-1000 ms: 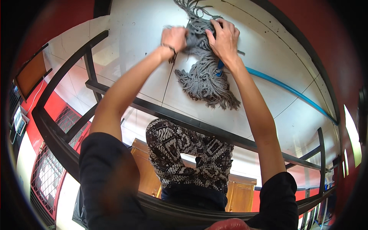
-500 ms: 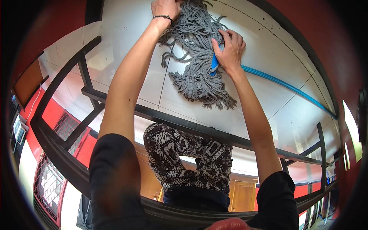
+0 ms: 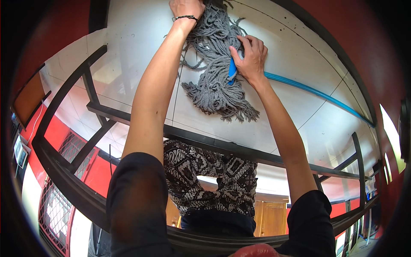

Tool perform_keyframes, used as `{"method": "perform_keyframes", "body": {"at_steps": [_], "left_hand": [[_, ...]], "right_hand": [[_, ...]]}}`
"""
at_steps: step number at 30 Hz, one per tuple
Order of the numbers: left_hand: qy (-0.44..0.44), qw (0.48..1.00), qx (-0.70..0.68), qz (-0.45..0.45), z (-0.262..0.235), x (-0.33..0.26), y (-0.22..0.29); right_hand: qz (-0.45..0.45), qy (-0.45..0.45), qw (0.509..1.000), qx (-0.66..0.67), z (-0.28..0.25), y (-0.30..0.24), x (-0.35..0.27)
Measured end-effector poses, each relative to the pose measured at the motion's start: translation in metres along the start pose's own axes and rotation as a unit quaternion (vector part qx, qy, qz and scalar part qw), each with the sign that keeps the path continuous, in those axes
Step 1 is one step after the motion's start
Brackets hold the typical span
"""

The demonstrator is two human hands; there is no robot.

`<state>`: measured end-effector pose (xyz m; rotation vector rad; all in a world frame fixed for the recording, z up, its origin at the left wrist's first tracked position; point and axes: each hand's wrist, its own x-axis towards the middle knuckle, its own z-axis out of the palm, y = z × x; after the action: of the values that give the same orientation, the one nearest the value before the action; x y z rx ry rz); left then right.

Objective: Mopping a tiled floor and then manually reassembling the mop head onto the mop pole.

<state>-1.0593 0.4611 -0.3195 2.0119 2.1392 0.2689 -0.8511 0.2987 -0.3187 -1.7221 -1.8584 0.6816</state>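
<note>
A grey string mop head (image 3: 218, 90) lies spread on the white tiled floor, its strands fanned out toward me. My left hand (image 3: 187, 7) is closed at the far end of the strands, partly cut off by the upper edge; its fingertips are hidden. My right hand (image 3: 252, 59) curls over the right side of the mop head, thumb beside the blue plastic mop holder (image 3: 232, 70). Its fingers are wrapped around the mop there. From under that hand the blue mop handle (image 3: 319, 92) runs along the floor to the right.
A black metal frame bar (image 3: 222, 145) crosses between me and the mop, with dark legs (image 3: 92, 85) at the left. Red walls (image 3: 342, 38) with a dark base strip border the floor. Below are my patterned trousers (image 3: 205, 180) and a wooden cabinet (image 3: 270, 216).
The mop head and my right hand have shifted slightly left. My left forearm has swung a little to the right, and the loose strands near it lie closer in.
</note>
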Motion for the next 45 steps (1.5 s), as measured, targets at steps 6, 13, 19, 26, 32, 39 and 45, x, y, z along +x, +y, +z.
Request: {"method": "perform_keyframes", "body": {"at_steps": [6, 13, 19, 26, 32, 39, 45], "left_hand": [[-0.02, 0.999, 0.018, -0.03, -0.013, -0.022, 0.004], [-0.033, 0.997, 0.06, -0.039, -0.004, -0.001, -0.008], [-0.105, 0.994, -0.021, 0.017, -0.022, -0.016, -0.024], [-0.072, 0.997, 0.017, -0.012, -0.023, 0.007, -0.012], [-0.047, 0.998, 0.021, 0.031, -0.013, 0.012, -0.011], [-0.06, 0.996, 0.031, 0.06, -0.022, 0.0, -0.006], [-0.077, 0.996, -0.012, 0.048, -0.023, 0.002, -0.01]], "right_hand": [[0.001, -0.01, 1.0, 0.002, -0.004, 0.003, 0.001], [0.014, -0.005, 1.0, 0.009, 0.001, 0.001, 0.001], [0.013, -0.015, 1.0, 0.006, -0.003, 0.003, 0.002], [0.015, -0.006, 1.0, 0.005, -0.002, 0.0, 0.004], [0.029, -0.005, 1.0, -0.006, 0.002, 0.001, 0.005], [0.028, -0.014, 1.0, 0.0, 0.001, 0.003, 0.006], [0.033, -0.011, 0.999, -0.005, 0.003, 0.004, 0.005]]}}
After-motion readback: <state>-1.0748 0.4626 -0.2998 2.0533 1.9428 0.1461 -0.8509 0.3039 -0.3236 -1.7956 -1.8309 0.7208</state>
